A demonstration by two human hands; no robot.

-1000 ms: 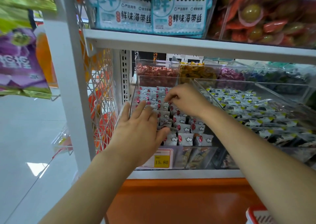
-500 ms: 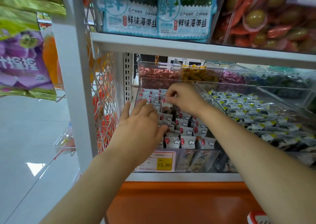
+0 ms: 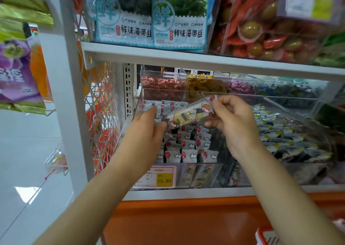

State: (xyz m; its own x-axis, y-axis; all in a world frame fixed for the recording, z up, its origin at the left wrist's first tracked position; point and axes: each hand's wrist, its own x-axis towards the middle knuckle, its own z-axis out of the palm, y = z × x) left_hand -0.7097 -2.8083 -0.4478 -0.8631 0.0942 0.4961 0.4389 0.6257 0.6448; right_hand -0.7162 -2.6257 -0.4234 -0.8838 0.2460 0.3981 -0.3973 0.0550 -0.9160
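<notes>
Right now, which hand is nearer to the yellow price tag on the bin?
Left. The left hand is just above the price tag; the right hand is up and to the right, pinching a snack packet.

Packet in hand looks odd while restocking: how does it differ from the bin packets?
The held packet is raised and slanted, its long printed face showing; the bin packets stand upright in rows, only top ends showing. The right hand pinches the held packet; the bin packets rest unheld. Both share white wrappers with red marks.
</notes>
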